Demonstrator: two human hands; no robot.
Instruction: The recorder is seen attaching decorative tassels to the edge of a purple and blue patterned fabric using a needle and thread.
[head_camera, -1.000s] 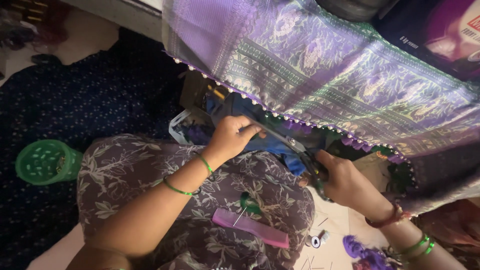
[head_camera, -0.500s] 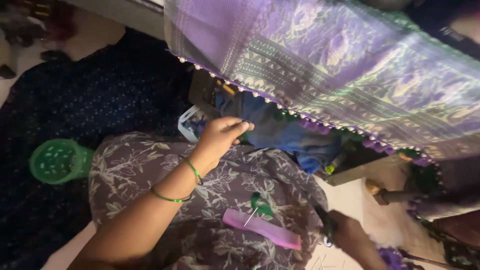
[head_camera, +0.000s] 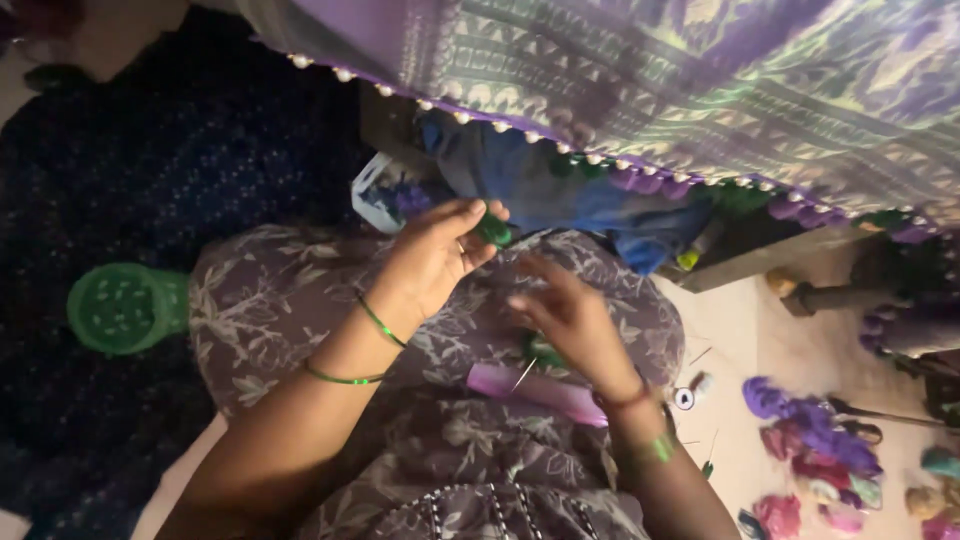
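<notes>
Clear plastic packet (head_camera: 385, 195) — under cloth edge

Right-hand fingers (head_camera: 545, 285) motion-blurred

Home floor workspace: draped purple sari (head_camera: 700, 90), thread tassels (head_camera: 815, 440) strewn, green plastic lid (head_camera: 125, 305).

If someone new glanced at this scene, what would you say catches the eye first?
The purple patterned cloth with its beaded edge stretches across the top. Below it, the left hand pinches a small green piece while the right hand hovers over the floral-clad lap. A green round container sits at far left, and colourful thread bundles lie at lower right.
</notes>
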